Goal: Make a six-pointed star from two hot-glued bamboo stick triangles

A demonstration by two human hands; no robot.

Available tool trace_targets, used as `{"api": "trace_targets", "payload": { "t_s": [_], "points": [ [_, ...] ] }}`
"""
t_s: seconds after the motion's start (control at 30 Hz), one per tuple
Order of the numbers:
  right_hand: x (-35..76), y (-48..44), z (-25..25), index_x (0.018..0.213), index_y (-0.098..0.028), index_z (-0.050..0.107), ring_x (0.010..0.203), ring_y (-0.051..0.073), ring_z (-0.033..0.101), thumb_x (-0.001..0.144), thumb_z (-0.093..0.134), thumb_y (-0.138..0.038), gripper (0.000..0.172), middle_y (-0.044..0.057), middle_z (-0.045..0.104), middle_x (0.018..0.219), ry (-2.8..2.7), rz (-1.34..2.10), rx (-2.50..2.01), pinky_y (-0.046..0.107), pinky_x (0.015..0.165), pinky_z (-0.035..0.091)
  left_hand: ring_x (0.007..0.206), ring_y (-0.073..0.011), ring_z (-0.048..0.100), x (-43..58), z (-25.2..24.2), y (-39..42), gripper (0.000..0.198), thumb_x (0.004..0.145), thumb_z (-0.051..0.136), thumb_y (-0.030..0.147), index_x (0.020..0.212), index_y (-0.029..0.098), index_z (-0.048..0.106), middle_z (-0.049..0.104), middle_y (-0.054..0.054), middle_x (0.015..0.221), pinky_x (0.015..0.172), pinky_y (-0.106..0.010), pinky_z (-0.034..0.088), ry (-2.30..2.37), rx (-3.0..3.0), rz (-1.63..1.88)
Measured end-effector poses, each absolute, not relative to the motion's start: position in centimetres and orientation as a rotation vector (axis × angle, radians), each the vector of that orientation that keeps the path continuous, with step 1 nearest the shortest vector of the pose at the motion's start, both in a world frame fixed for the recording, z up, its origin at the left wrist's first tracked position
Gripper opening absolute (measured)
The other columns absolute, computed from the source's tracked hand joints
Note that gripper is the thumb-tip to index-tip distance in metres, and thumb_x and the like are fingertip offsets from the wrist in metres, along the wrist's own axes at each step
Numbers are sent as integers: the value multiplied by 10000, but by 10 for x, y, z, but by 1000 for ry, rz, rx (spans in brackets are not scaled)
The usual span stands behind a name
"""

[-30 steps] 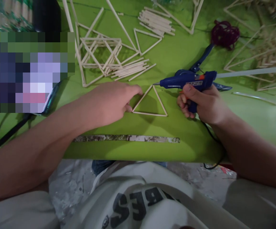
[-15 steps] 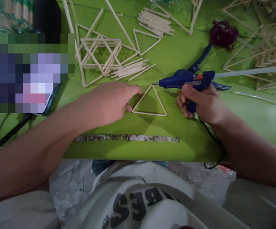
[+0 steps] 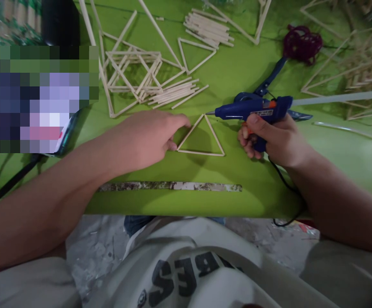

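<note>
A small triangle of thin wooden sticks point(image 3: 216, 140) lies flat on the green table point(image 3: 237, 179). My left hand point(image 3: 147, 137) rests on the table with its fingertips pressing the triangle's left side and lower left corner. My right hand point(image 3: 272, 139) is wrapped round the grip of a blue hot glue gun point(image 3: 253, 109). The gun's nozzle points left and sits at the triangle's top corner. A clear glue stick point(image 3: 340, 97) sticks out of the gun's back.
Finished stick triangles point(image 3: 131, 70) and loose stick bundles point(image 3: 209, 28) lie further back. A dark red yarn tangle point(image 3: 302, 42) and blue scissors point(image 3: 271, 79) sit behind the gun. More stick frames point(image 3: 359, 72) crowd the right. A stained strip point(image 3: 173, 186) lies near the table's front edge.
Almost nothing has moved. The glue gun's nozzle stays at the triangle's top corner and my left hand keeps pressing the sticks.
</note>
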State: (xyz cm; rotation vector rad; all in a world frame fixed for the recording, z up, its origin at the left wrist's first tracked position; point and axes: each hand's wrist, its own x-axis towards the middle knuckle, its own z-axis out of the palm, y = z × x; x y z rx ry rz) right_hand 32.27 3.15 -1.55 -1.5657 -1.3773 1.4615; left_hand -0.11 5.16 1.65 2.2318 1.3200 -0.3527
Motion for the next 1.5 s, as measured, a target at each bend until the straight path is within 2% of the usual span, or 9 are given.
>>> {"api": "trace_targets", "payload": {
  "t_s": [0.13,0.27,0.4,0.73,1.2,1.5],
  "points": [
    [322,31,-15,806,-205,777,435,173,679,822,961,-891,711,39,735,689,-1395,1484,-1491,263,335,456,1101,-338,841,-2,16,51,652,1102,715,359,1750,344,654,892,-96,1294,1034,-444,618,1322,2236,-349],
    [321,31,-14,831,-214,783,413,177,664,811,968,-893,705,37,735,665,-1399,1486,-1483,267,323,432,1082,-336,841,-1,17,51,637,1097,707,348,1733,341,671,893,-102,1291,992,-440,626,1315,2243,-330],
    [320,30,-13,844,-218,791,407,170,649,811,961,-903,707,31,735,667,-1411,1478,-1499,273,324,434,1096,-345,841,-1,17,51,639,1108,730,391,1742,346,664,888,-106,1309,1017,-453,619,1322,2232,-356],
    [321,30,-15,848,-208,790,397,162,637,804,970,-898,715,27,723,652,-1399,1472,-1490,260,314,428,1025,-305,829,-2,17,51,631,1074,692,277,1703,320,684,889,-102,1270,919,-404,627,1304,2271,-336],
    [320,30,-14,849,-222,795,396,164,632,809,971,-892,694,25,717,644,-1386,1462,-1499,268,320,422,1120,-343,837,-3,15,51,619,1082,702,349,1700,319,696,888,-106,1289,1028,-453,632,1301,2259,-311],
    [320,27,-15,887,-223,802,424,161,635,819,969,-885,686,28,726,666,-1356,1460,-1482,268,343,425,1024,-309,835,-1,16,51,639,1072,699,274,1709,327,679,890,-96,1263,911,-404,632,1305,2262,-332]
  ]
}}
